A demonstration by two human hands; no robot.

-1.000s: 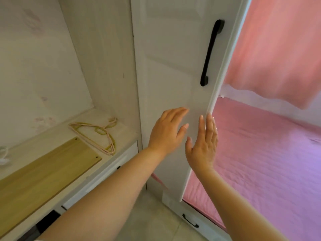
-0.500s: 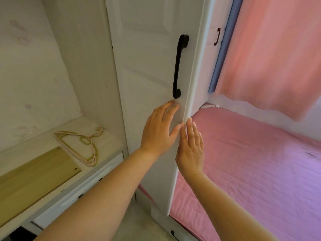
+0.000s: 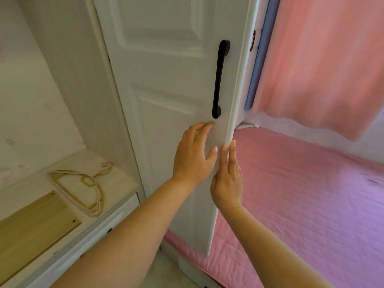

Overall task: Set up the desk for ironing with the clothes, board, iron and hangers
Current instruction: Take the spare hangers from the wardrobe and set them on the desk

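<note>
Hangers [image 3: 83, 187] lay on wardrobe shelf [image 3: 116, 163]; left hand [image 3: 193, 156] flat on wardrobe door [image 3: 166, 100], right hand [image 3: 229, 177] straight-fingered along its edge.

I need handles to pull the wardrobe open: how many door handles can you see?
2. A long black handle is on the white door above the left hand; a small dark handle shows on the door behind its edge. Others may be hidden.

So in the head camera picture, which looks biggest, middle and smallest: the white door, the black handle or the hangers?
Largest to smallest, as they look:
1. White door, by far.
2. Hangers on the shelf.
3. Black handle, long but thin.
The hangers and handle sit at different distances from the camera, so their real order is unsure.
</note>
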